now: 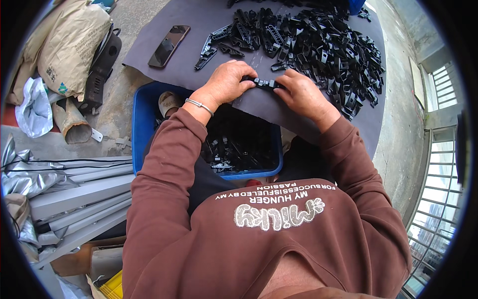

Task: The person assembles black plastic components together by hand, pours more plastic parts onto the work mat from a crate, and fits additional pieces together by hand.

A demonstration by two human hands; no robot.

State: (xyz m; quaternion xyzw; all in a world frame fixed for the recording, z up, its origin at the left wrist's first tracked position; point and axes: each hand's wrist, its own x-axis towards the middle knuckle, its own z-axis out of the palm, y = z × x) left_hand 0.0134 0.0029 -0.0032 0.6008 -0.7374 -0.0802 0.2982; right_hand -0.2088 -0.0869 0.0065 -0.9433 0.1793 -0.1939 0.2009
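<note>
At the near edge of the tabletop (206,17), the left hand (225,81) and right hand (302,94) pinch a black part (264,83); a phone (170,46) lies by the left edge.

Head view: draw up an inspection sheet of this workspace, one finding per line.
Surface: dark grey sheet, partly covered by parts.
Job's things: small black part held up front; large loose pile of black parts; blue bin below the sheet's near edge, dark pieces inside.
Clutter: phone on the sheet; brown sack and long pale strips at left.
Hands: left hand and right hand both pinch the same part.
Cables: thin dark cords cross the strips.
Surroundings: concrete floor; barred window at right.
</note>
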